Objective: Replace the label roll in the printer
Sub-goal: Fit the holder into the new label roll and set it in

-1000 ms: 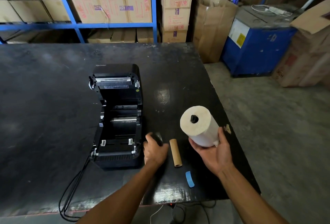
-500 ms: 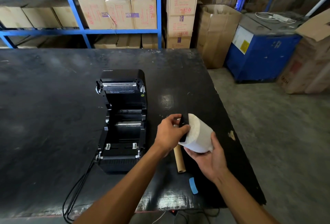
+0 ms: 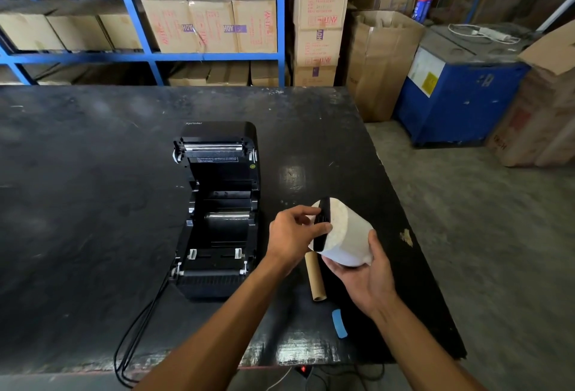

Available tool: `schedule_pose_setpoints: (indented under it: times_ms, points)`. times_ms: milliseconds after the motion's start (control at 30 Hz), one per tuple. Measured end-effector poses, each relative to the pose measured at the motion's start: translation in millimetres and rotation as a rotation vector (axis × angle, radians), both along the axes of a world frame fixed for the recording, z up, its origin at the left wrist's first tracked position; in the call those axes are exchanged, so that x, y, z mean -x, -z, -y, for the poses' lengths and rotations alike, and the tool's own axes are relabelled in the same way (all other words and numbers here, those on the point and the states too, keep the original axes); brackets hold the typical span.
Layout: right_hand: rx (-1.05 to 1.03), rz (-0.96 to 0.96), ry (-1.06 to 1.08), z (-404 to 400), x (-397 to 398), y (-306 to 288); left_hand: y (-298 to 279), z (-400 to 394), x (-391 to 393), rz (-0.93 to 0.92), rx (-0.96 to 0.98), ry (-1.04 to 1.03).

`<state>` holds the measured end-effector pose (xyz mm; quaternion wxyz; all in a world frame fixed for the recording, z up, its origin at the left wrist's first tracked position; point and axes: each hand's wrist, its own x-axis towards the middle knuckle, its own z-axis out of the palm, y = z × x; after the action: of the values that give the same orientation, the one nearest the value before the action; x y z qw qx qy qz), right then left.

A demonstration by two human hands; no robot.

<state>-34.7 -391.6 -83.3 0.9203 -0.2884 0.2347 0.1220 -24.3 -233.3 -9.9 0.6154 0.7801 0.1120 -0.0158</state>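
A black label printer (image 3: 217, 210) sits on the dark table (image 3: 77, 188) with its lid open and its roll bay empty. My right hand (image 3: 364, 278) cups a white label roll (image 3: 348, 235) from below, just right of the printer. My left hand (image 3: 292, 235) grips a black roll holder piece (image 3: 322, 225) pressed flat against the roll's left end face. An empty brown cardboard core (image 3: 315, 277) lies on the table under the roll.
A small blue strip (image 3: 339, 323) lies near the table's front right edge. Black cables (image 3: 130, 347) trail off the front from the printer. Blue shelving with cardboard boxes (image 3: 211, 17) stands behind, and a blue machine (image 3: 460, 91) sits on the floor at the right.
My left hand picked the black holder piece up from the table beside the printer and brought it to the roll's end. My right hand tilted the roll sideways.
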Motion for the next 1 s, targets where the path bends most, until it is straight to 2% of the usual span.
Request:
schedule_pose_setpoints:
  times_ms: [167,367,633,800,1000]
  points:
    - [0.111,0.018,0.019,-3.1,1.5,-7.5,1.1,3.2,7.0,-0.014,-0.046,-0.005]
    - [0.430,0.183,-0.014,-24.6,-5.0,-28.9,-2.8,-3.5,15.6,-0.063,-0.187,0.013]
    - [0.477,0.342,-0.069,-97.7,-13.6,-55.0,-18.1,-66.3,21.1,-0.001,0.057,-0.090]
    - [0.438,0.416,-0.173,-140.3,-19.2,-65.0,-22.1,-110.5,28.6,0.117,0.055,-0.149]
    - [0.728,0.487,-0.270,-177.2,-24.6,-62.7,-16.6,-154.5,31.8,0.203,0.101,-0.160]
